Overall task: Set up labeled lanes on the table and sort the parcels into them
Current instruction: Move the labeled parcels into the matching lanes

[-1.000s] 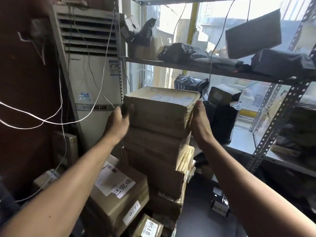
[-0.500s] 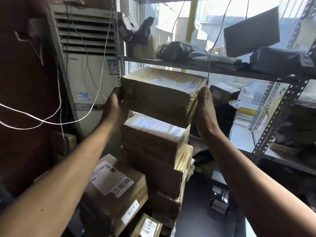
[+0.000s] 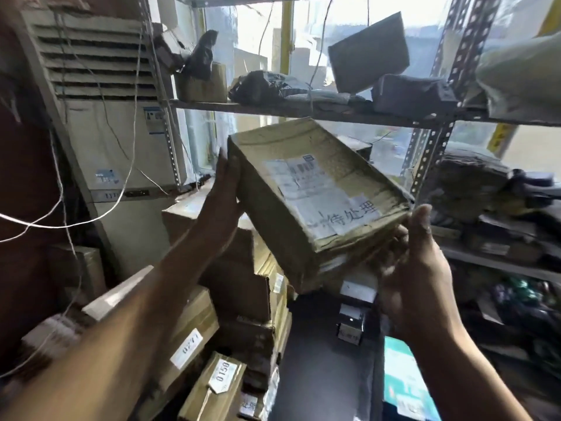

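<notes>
Cardboard parcel (image 3: 303,192), held in the air and tilted, its labelled top facing the camera. It is above and to the right of a stack of cartons (image 3: 236,268) and below a metal shelf (image 3: 303,112). Left hand (image 3: 223,196): fingers straight and together, pressed flat on the parcel's far-left side. Right hand (image 3: 419,259): thumb raised at the near-right corner, fingers curled under that corner, blurred. A white label (image 3: 343,214) with handwritten characters lies near this corner. An air-conditioning unit (image 3: 106,117) stands far left.

A floor-standing air conditioner (image 3: 103,141) stood against a dark wall (image 3: 24,183). Slotted metal shelving (image 3: 303,112) fronted a bright window (image 3: 252,50). White cables (image 3: 60,225) hung loose across the unit.
</notes>
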`<state>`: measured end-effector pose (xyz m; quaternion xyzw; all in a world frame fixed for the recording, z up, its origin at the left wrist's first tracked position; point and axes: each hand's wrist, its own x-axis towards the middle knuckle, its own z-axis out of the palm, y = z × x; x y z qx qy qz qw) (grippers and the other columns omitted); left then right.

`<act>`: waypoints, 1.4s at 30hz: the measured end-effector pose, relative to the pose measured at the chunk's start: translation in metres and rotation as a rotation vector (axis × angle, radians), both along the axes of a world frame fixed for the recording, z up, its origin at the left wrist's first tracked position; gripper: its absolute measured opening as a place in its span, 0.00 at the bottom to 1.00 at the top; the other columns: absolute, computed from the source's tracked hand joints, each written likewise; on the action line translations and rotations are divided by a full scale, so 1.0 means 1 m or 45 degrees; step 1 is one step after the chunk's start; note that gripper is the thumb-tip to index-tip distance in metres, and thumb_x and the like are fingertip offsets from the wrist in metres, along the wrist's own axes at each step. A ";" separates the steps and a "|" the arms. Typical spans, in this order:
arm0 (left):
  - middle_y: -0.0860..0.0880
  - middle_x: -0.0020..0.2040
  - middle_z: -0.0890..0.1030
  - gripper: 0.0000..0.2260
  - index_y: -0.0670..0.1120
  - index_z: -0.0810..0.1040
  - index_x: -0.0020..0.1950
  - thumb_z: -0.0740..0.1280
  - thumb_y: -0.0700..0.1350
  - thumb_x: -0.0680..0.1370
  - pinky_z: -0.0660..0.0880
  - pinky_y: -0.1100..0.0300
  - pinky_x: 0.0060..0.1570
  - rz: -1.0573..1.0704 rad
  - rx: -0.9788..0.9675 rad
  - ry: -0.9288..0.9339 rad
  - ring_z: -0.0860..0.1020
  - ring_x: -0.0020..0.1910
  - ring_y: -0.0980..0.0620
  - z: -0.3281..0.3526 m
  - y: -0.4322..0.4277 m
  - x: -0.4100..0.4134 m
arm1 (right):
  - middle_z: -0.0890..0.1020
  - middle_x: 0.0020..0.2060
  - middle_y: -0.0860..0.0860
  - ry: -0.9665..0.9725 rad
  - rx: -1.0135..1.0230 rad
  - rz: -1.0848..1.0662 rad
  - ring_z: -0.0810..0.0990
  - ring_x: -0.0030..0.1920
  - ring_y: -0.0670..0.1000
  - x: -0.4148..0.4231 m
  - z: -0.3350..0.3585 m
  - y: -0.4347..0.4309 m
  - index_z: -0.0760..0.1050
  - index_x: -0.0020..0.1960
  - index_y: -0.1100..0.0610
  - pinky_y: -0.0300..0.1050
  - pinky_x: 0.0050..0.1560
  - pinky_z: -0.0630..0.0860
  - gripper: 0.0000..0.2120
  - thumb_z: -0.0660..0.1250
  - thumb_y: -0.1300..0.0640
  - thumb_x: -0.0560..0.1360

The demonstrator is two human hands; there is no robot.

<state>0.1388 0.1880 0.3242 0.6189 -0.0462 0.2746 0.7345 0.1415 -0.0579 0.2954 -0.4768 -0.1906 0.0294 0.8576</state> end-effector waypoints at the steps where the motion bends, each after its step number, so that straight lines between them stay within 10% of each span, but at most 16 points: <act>1: 0.48 0.74 0.69 0.37 0.48 0.65 0.76 0.67 0.66 0.73 0.64 0.46 0.72 -0.083 -0.034 0.016 0.68 0.72 0.51 -0.008 -0.013 0.002 | 0.86 0.39 0.48 0.057 0.000 -0.008 0.85 0.38 0.47 -0.010 -0.006 -0.013 0.77 0.53 0.56 0.40 0.33 0.79 0.18 0.57 0.44 0.79; 6: 0.52 0.60 0.82 0.18 0.53 0.81 0.62 0.55 0.56 0.82 0.75 0.51 0.63 -0.347 -0.093 0.122 0.79 0.61 0.54 -0.035 -0.095 0.000 | 0.77 0.36 0.58 0.255 -0.116 -0.015 0.72 0.32 0.53 -0.040 -0.017 -0.074 0.75 0.45 0.61 0.44 0.32 0.68 0.34 0.79 0.38 0.51; 10: 0.40 0.67 0.76 0.25 0.42 0.68 0.72 0.57 0.57 0.81 0.69 0.40 0.67 -0.524 0.041 0.231 0.75 0.67 0.40 -0.056 -0.140 -0.004 | 0.85 0.36 0.53 0.372 -0.025 0.135 0.83 0.34 0.48 -0.072 -0.046 -0.123 0.76 0.55 0.59 0.39 0.30 0.78 0.20 0.68 0.50 0.67; 14: 0.38 0.67 0.75 0.30 0.41 0.68 0.72 0.62 0.60 0.78 0.70 0.41 0.66 -0.660 0.140 0.319 0.74 0.67 0.38 -0.077 -0.181 -0.005 | 0.82 0.59 0.60 0.478 -0.090 0.052 0.80 0.60 0.64 -0.092 -0.078 -0.155 0.76 0.64 0.51 0.71 0.59 0.74 0.27 0.67 0.37 0.71; 17: 0.43 0.70 0.73 0.30 0.48 0.65 0.75 0.60 0.64 0.78 0.63 0.39 0.70 -0.744 0.246 0.449 0.71 0.70 0.42 -0.099 -0.204 -0.004 | 0.81 0.59 0.64 0.614 -0.071 -0.128 0.78 0.59 0.73 -0.104 -0.101 -0.174 0.70 0.67 0.55 0.84 0.54 0.67 0.26 0.65 0.43 0.73; 22: 0.65 0.54 0.80 0.43 0.54 0.51 0.78 0.72 0.59 0.71 0.76 0.70 0.52 -0.714 0.249 0.664 0.79 0.52 0.70 -0.155 -0.249 -0.049 | 0.83 0.56 0.61 0.732 -0.044 -0.297 0.82 0.56 0.66 -0.134 -0.149 -0.194 0.73 0.65 0.52 0.72 0.56 0.76 0.24 0.62 0.46 0.71; 26: 0.67 0.52 0.81 0.34 0.64 0.54 0.71 0.68 0.45 0.72 0.77 0.69 0.45 -0.708 0.158 0.809 0.80 0.52 0.67 -0.222 -0.275 -0.112 | 0.83 0.52 0.64 0.893 -0.244 -0.477 0.81 0.55 0.67 -0.168 -0.202 -0.213 0.75 0.64 0.56 0.73 0.60 0.72 0.34 0.74 0.42 0.62; 31: 0.54 0.74 0.67 0.42 0.66 0.38 0.71 0.66 0.47 0.70 0.75 0.63 0.58 -0.696 0.130 1.064 0.74 0.64 0.59 -0.283 -0.279 -0.156 | 0.85 0.33 0.46 0.957 -0.784 -0.579 0.84 0.39 0.45 -0.201 -0.229 -0.225 0.79 0.47 0.58 0.34 0.37 0.73 0.22 0.64 0.47 0.58; 34: 0.55 0.66 0.73 0.37 0.58 0.40 0.77 0.61 0.40 0.79 0.76 0.69 0.41 -0.664 0.062 1.211 0.79 0.52 0.59 -0.303 -0.275 -0.164 | 0.84 0.30 0.43 1.024 -0.891 -0.377 0.79 0.30 0.34 -0.207 -0.231 -0.225 0.79 0.47 0.59 0.27 0.33 0.69 0.22 0.64 0.51 0.56; 37: 0.61 0.54 0.76 0.33 0.56 0.48 0.78 0.55 0.31 0.81 0.76 0.70 0.37 -0.650 0.011 1.297 0.82 0.44 0.62 -0.317 -0.273 -0.175 | 0.85 0.36 0.42 1.036 -0.971 -0.305 0.79 0.34 0.31 -0.209 -0.247 -0.228 0.79 0.50 0.54 0.25 0.34 0.69 0.21 0.63 0.50 0.58; 42: 0.59 0.61 0.79 0.35 0.63 0.48 0.74 0.61 0.44 0.73 0.78 0.65 0.49 -0.708 0.097 1.296 0.81 0.54 0.61 -0.337 -0.264 -0.173 | 0.85 0.40 0.36 1.031 -1.107 -0.196 0.82 0.46 0.36 -0.207 -0.278 -0.231 0.79 0.53 0.48 0.28 0.41 0.71 0.09 0.70 0.60 0.76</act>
